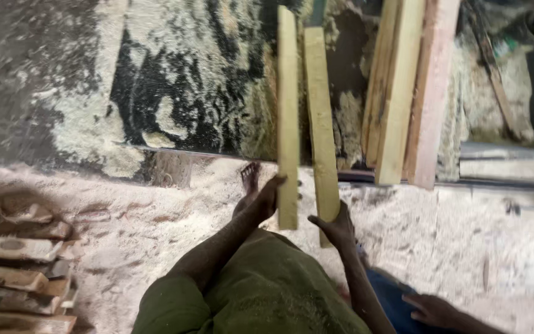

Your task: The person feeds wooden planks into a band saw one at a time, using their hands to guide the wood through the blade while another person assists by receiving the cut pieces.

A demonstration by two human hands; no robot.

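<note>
Pale yellowish wood makes up the two narrow strips at the centre: the left strip [288, 117] and the right strip [320, 124] lie side by side but apart, running from the far part of the dusty saw table [63, 74] toward the near edge and overhanging it. The left hand [262, 201] is closed on the near end of the left strip, fingers wrapped over its edge; the right hand [338, 227] is clamped on the near end of the right strip, which reaches a little nearer than its neighbour. Both strips look stiff, dry and light, thin enough to flex if lifted by one end only, and rough-sawn, so splinters and a dusty, slightly slippery face seem likely; a hold nearer the middle would balance them better than the end grip shown. To the right, several wider planks [403, 86] lie stacked, pale and pinkish, likewise jutting over the edge. Sawdust [156, 222] covers the floor below. At the near left sits a pile of rough offcuts [13, 278]. At the near right another person's hand [431, 309] shows, well apart from the strips.
</note>
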